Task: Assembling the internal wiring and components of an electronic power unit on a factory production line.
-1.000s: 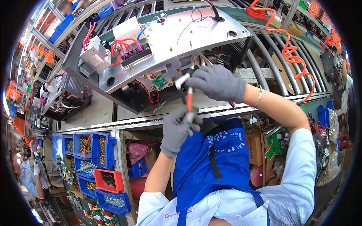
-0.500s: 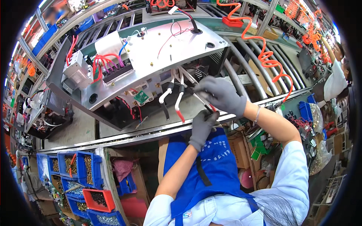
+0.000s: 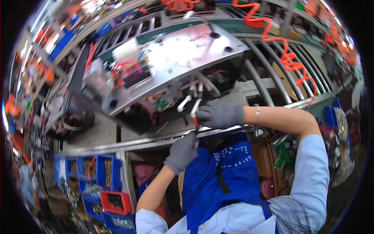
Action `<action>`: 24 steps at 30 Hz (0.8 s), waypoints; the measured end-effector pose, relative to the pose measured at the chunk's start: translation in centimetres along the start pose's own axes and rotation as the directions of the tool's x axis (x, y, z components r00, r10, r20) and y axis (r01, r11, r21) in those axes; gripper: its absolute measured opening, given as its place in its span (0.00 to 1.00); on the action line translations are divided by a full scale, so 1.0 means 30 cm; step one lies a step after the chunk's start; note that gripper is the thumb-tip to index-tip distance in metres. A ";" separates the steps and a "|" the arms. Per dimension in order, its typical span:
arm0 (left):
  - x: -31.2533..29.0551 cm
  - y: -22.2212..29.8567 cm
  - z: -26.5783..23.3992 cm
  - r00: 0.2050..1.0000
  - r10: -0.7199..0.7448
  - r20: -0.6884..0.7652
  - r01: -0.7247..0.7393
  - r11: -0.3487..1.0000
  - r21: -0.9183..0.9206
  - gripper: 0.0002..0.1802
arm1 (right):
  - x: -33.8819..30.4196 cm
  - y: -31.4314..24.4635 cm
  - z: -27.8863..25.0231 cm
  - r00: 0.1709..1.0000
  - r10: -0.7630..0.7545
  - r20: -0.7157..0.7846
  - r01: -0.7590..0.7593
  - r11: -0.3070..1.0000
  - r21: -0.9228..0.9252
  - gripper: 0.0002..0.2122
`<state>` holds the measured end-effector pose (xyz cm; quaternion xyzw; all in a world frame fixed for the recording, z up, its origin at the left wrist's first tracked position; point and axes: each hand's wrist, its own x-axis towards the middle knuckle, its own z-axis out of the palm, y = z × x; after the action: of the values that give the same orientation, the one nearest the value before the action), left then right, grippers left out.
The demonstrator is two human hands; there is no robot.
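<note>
A metal machine chassis with a bare silver plate point(image 3: 175, 54) stands on the bench, white sleeved cables hanging from its near side. My right hand point(image 3: 221, 114), in a grey glove, pinches a white cable point(image 3: 196, 106) at its red lower part. Just below, my left hand point(image 3: 183, 152), also gloved, has its fingers closed at the cable's lower end; blur hides what they hold. Left of the pinched cable hangs a second white cable point(image 3: 184, 103) with a dark end. A small green circuit board point(image 3: 160, 103) shows inside the chassis.
Conveyor rollers point(image 3: 272, 72) run to the right, beneath an orange coiled hose point(image 3: 288, 58). Blue bins point(image 3: 111, 171) of small hardware and a red bin point(image 3: 116, 201) sit lower left. A second black unit point(image 3: 70, 113) stands at the left. The bench's metal edge point(image 3: 156, 141) passes before me.
My view has shifted, moving the scene rightward. My right hand has come down to the red-ended cable. My left hand has moved left and lower, the hands now meeting at that cable.
</note>
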<state>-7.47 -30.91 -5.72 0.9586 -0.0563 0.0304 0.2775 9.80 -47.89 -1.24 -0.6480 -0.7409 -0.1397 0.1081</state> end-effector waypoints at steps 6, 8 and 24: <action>-0.073 -0.102 -0.149 0.984 -0.136 0.115 0.158 0.965 -0.209 0.22 | 0.195 0.066 0.137 1.000 -0.011 -0.024 0.012 0.999 0.048 0.05; -0.087 -0.161 -0.139 0.997 0.067 -0.029 -0.073 0.957 -0.282 0.21 | 0.214 0.062 0.134 0.911 -0.246 -0.332 0.214 0.968 -0.130 0.06; 0.168 0.052 0.311 0.992 -0.115 -0.059 0.025 0.619 -0.785 0.24 | -0.030 0.059 -0.140 0.969 0.245 -0.017 -0.245 0.969 -0.029 0.16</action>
<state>-2.42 -37.66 -12.31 0.7411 -0.0122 0.0415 0.6700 11.60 -49.98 2.50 -0.7352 -0.6522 -0.1409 0.1193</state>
